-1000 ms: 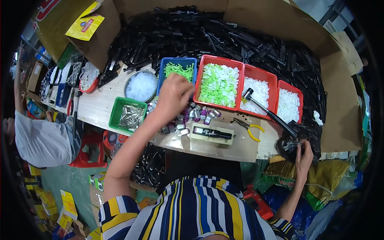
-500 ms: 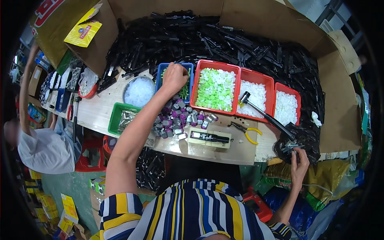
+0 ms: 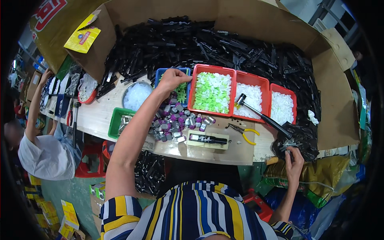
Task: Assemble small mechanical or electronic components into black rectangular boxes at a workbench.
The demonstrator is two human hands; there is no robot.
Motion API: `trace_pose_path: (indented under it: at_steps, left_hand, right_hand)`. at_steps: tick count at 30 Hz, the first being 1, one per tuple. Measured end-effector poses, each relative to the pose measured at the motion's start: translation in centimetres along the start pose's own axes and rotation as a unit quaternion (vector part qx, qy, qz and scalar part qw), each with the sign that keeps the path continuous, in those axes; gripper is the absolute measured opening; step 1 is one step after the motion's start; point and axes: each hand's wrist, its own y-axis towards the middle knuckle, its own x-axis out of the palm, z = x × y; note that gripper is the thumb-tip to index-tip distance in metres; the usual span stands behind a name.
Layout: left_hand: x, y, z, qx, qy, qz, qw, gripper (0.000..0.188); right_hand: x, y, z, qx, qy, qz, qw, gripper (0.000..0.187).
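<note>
My left hand (image 3: pixel 173 81) is over the blue bin (image 3: pixel 159 72) of small green pieces, fingertips pinched near the left rim of a red bin (image 3: pixel 193 90). Whatever is between those fingers is too small to make out. At the right, my right hand (image 3: pixel 295 162) has its fingertips together at small grey parts (image 3: pixel 289 144) on a black plastic bag (image 3: pixel 304 138); its contents are unclear. Between the hands lies a cream block (image 3: pixel 193 143) holding a long black part (image 3: pixel 212 139). Purple-and-silver pieces (image 3: pixel 170 122) are heaped left of the block.
Red bins hold green and white pieces (image 3: pixel 250 94). A hammer (image 3: pixel 262 114) lies across two bins; yellow-handled pliers (image 3: pixel 244 131) sit in front. A bowl (image 3: pixel 137 96) and green bin (image 3: pixel 116 124) stand left. Black parts (image 3: pixel 168 44) pile behind, inside cardboard walls. A co-worker (image 3: pixel 48 152) is at left.
My left hand has lifted out of the blue bin and turned rightward, toward the red bin's rim. My right hand stays at the black bag. The co-worker's raised arm has shifted.
</note>
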Motion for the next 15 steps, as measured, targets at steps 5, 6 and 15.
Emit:
trace_pose_path:
  at_steps: [5, 6, 15]
  left_hand:
    - [1.6, -0.5, 1.4, 0.058, 0.065, 0.046, 0.995, 0.024]
    - [0.9, -0.5, 0.6, 0.083, 0.078, 0.052, 0.992, 0.025]
    - [-2.9, -5.1, 3.7, 0.137, 0.005, 0.066, 0.988, 0.012]
  right_hand:
    - [0.6, -1.2, 1.0, -0.039, -0.008, 0.036, 0.999, 0.011]
    - [1.0, -1.3, 1.4, -0.048, -0.006, 0.023, 0.999, 0.012]
    - [1.4, -1.6, -0.3, -0.090, 0.036, 0.006, 0.995, 0.021]
